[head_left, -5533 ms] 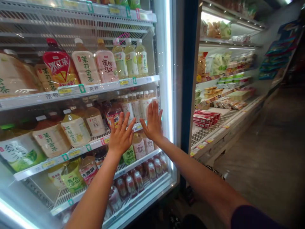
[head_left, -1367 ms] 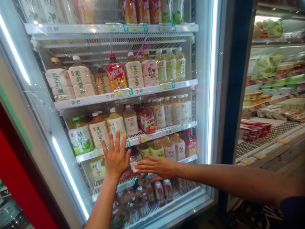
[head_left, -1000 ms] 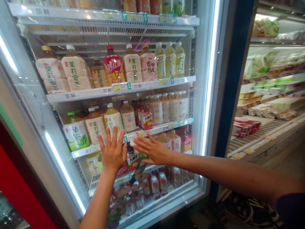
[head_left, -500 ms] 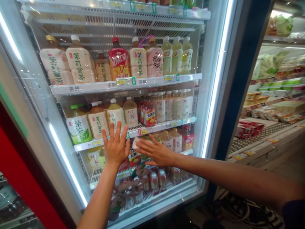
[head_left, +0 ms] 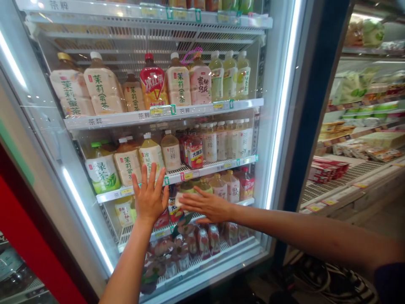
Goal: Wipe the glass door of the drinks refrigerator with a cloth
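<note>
My left hand [head_left: 149,200] has its fingers spread, palm toward the glass door [head_left: 234,238] of a lit drinks fridge; it appears to rest on the pane. Lower and to its right, my right hand [head_left: 210,206] lies nearly flat at the glass, fingers stretched to the left. Under its fingertips shows the edge of a whitish piece [head_left: 179,199], which looks like a cloth or wipe; most of it is hidden. Behind the pane stand shelves of bottled drinks, among them a green-labelled tea bottle [head_left: 103,166] left of my left hand and a red-labelled bottle [head_left: 154,82] higher up.
The fridge has a bright light strip [head_left: 280,109] along its right side and another [head_left: 87,219] on the left. A red panel [head_left: 38,236] stands at the lower left. To the right, past a dark frame [head_left: 311,105], are grocery shelves with packaged food [head_left: 329,169].
My right hand has slid a little downward across the glass, the whitish piece moving with it. My left hand keeps about the same place against the door. The whole view has shifted slightly.
</note>
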The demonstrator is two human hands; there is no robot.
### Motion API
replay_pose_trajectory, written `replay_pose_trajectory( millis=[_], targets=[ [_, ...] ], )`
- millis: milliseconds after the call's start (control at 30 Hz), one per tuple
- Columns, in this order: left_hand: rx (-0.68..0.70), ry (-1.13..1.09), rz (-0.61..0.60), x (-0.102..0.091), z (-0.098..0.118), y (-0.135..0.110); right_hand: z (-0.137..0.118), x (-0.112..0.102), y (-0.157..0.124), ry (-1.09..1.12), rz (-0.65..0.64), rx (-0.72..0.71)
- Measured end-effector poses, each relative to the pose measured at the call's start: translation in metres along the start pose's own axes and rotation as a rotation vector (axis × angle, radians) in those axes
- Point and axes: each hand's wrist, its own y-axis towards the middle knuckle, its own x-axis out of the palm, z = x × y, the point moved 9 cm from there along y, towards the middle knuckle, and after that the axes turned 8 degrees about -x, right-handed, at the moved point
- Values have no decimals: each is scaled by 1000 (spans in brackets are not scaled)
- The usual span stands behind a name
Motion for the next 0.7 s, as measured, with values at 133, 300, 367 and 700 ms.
replay_pose_trajectory(
  millis=[133, 300, 367, 700],
  targets=[
    [-1, 18, 3, -1, 0, 0, 24, -15, 7, -33, 29, -12],
    [-1, 12, 8, 1, 0, 1, 118, -62, 25, -125, 193, 438],
    [2, 3, 4, 2, -2, 1, 98, -53, 30, -105, 186, 361],
    [-281, -406, 56, -24, 10, -1, 47, -53, 124, -44, 219, 297]
  ],
)
